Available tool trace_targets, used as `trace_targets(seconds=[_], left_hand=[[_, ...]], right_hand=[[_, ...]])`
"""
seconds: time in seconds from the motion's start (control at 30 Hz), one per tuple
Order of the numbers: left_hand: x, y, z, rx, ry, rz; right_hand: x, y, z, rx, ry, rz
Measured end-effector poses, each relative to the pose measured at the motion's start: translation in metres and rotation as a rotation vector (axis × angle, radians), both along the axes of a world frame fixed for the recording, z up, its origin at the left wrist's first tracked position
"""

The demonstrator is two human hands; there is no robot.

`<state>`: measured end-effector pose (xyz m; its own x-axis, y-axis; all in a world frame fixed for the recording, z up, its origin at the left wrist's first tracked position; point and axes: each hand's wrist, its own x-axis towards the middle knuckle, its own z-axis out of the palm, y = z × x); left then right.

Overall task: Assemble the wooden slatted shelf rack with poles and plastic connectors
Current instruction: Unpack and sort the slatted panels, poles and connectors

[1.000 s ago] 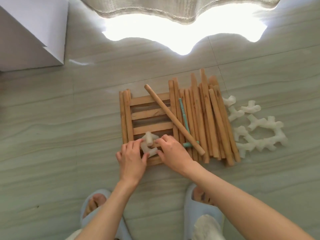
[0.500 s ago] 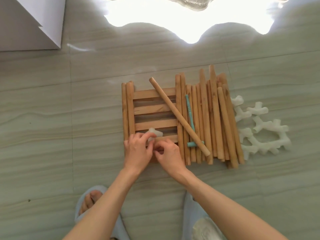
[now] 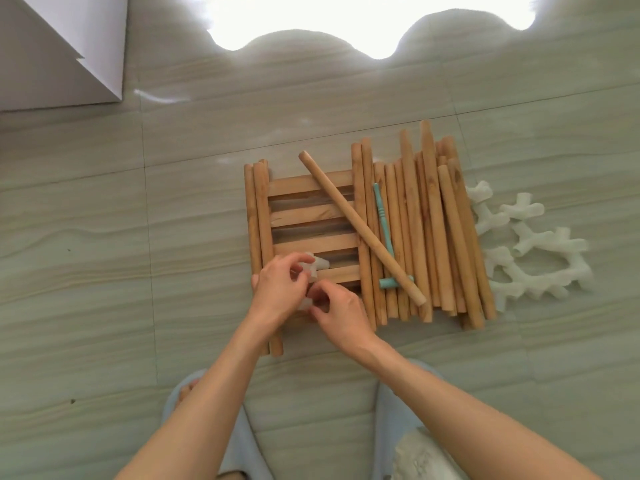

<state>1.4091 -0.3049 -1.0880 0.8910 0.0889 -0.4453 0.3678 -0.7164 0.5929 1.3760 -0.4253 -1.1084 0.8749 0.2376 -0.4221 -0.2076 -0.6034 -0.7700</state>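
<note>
Nothing joined yet: both hands on one connector.
Head view: left hand (image 3: 277, 289) and right hand (image 3: 337, 311) pinch a connector (image 3: 313, 271) over the slats (image 3: 311, 211); poles (image 3: 415, 237) at 3 o'clock, spare connectors (image 3: 530, 251) beyond, all loose.

Left hand (image 3: 280, 289) grip curled; right hand (image 3: 337, 311) pinching; forearms converging.

Both hands meet over the near left corner of the wooden slatted panel (image 3: 311, 216) on the tiled floor (image 3: 104, 237): left hand (image 3: 280, 289) and right hand (image 3: 337, 311) pinching white plastic connectors (image 3: 313, 266). One pole (image 3: 360, 226) lies diagonally across slats and the pole bundle (image 3: 433, 233), over a teal mallet (image 3: 384, 233). More connectors (image 3: 540, 258) lie right of the bundle.
</note>
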Motion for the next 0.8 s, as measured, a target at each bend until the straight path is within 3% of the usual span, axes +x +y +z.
trace_targets(seconds=[0.2,0.3,0.43,0.63,0.73,0.8], left_hand=[[0.010,0.011,0.004,0.090,0.006,-0.294],[0.017,0.012,0.003,0.183,-0.004,-0.411],[0.008,0.009,-0.002,0.336,-0.163,-0.525],[0.001,0.010,-0.009,0.258,-0.393,-0.467],[0.006,-0.001,0.006,0.094,-0.497,-0.340],[0.013,-0.023,0.024,-0.064,-0.463,-0.268]], right_hand=[[-0.006,-0.021,0.010,0.077,-0.096,-0.088],[-0.008,-0.028,0.018,0.149,-0.055,-0.194],[-0.002,-0.052,0.038,0.245,-0.071,-0.424],[0.014,-0.104,0.063,0.268,-0.205,-0.740],[0.024,-0.138,0.058,0.259,-0.252,-0.979],[0.026,-0.164,0.049,0.186,-0.268,-1.111]])
